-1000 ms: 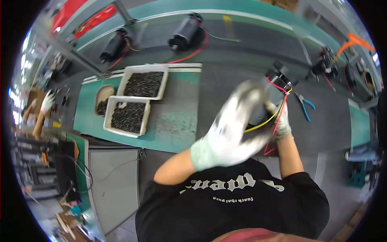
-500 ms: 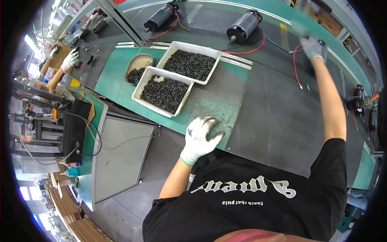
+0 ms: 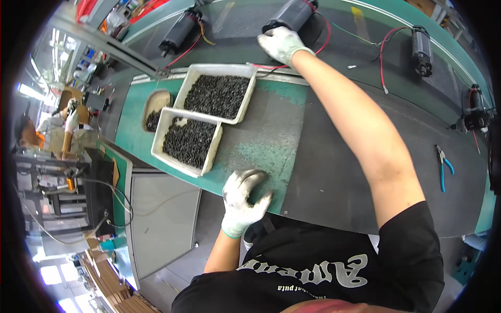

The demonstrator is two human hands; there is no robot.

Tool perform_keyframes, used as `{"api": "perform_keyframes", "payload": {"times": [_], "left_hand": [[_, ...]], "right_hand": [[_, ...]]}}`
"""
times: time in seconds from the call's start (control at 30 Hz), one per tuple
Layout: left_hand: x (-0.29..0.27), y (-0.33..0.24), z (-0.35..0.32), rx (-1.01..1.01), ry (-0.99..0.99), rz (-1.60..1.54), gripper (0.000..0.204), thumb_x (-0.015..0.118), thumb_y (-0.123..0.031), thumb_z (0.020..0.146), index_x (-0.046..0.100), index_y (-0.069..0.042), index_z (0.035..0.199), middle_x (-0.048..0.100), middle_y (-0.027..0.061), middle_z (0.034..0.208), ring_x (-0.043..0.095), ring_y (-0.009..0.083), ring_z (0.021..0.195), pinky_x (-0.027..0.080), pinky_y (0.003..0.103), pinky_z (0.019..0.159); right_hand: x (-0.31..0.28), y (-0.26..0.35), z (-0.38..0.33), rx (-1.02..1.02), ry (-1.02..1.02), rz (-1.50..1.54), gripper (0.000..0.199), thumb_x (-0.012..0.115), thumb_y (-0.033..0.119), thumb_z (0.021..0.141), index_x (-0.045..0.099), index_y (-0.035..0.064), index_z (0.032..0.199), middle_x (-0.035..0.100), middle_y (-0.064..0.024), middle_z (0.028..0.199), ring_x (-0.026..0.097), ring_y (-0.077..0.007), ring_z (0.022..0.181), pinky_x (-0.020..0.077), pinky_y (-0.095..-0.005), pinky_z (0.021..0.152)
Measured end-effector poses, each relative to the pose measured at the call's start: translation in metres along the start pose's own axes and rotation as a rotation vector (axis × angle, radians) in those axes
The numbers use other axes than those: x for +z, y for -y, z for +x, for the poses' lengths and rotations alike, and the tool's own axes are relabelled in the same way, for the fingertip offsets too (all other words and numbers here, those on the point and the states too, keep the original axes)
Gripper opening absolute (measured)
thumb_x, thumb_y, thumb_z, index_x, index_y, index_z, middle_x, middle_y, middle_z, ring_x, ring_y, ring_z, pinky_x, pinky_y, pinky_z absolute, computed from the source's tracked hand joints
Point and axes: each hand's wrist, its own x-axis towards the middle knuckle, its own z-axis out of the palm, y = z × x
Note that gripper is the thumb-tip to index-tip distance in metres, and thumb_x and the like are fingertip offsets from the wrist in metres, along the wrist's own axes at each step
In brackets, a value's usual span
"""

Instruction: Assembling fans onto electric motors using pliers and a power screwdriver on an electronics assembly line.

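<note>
— Bright in here, even light from overhead; the bench (image 3: 271,135) barely carries shadows.

— Windows at the far left glare white. Straight edges bow toward the black round rim, and things out there go soft. The middle is sharp.

Right hand (image 3: 282,43), gloved, arm fully extended, rests on a dark cylindrical motor (image 3: 293,14) with red leads at the far belt; left hand (image 3: 242,201), gloved, lies flat on the green mat (image 3: 261,141) at the near bench edge; two white trays (image 3: 198,122) of small dark parts stand adjoining, left of centre; blue-handled pliers (image 3: 443,167) lie well apart, far right.
</note>
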Motion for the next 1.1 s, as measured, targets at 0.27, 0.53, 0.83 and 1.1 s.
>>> {"api": "perform_keyframes", "payload": {"times": [0.27, 0.53, 0.83, 1.1], "left_hand": [[-0.002, -0.009, -0.005, 0.034, -0.061, 0.090, 0.027, 0.071, -0.005, 0.062, 0.065, -0.002, 0.089, 0.068, 0.0149, 0.092, 0.064, 0.0311, 0.083, 0.051, 0.037, 0.076], [0.003, -0.005, -0.006, 0.059, -0.137, 0.068, 0.021, 0.073, -0.008, 0.068, 0.066, -0.003, 0.087, 0.068, 0.0132, 0.092, 0.063, 0.0308, 0.081, 0.051, 0.037, 0.074], [-0.001, 0.006, -0.011, 0.071, -0.131, 0.114, 0.024, 0.076, -0.017, 0.069, 0.067, -0.005, 0.088, 0.067, 0.0109, 0.091, 0.063, 0.0291, 0.081, 0.051, 0.039, 0.072], [-0.033, -0.016, 0.060, 0.104, -0.090, 0.425, 0.015, 0.068, -0.016, 0.079, 0.064, -0.008, 0.090, 0.064, 0.0090, 0.084, 0.062, 0.0283, 0.072, 0.052, 0.037, 0.066]], "right_hand": [[0.047, 0.010, 0.026, 0.392, 0.088, 1.216, 0.038, 0.059, 0.035, 0.090, 0.061, 0.0064, 0.115, 0.061, -0.0064, 0.094, 0.060, -0.0175, 0.074, 0.0516, -0.0335, 0.069], [0.002, -0.054, 0.026, 0.094, -0.187, 0.022, 0.060, 0.054, 0.049, 0.084, 0.064, -0.0025, 0.113, 0.065, -0.0227, 0.114, 0.061, -0.0307, 0.109, 0.0446, -0.0390, 0.092], [-0.189, -0.043, -0.169, -0.939, 0.200, -0.830, 0.031, 0.061, 0.004, 0.077, 0.062, 0.0022, 0.108, 0.060, -0.0144, 0.098, 0.058, -0.0323, 0.088, 0.0502, -0.0407, 0.072], [-0.120, -0.028, -0.310, 0.254, 0.018, -0.066, 0.033, 0.059, 0.014, 0.092, 0.048, -0.0049, 0.068, 0.037, -0.0015, 0.057, 0.033, -0.0076, 0.056, 0.0301, -0.0293, 0.051]]}}
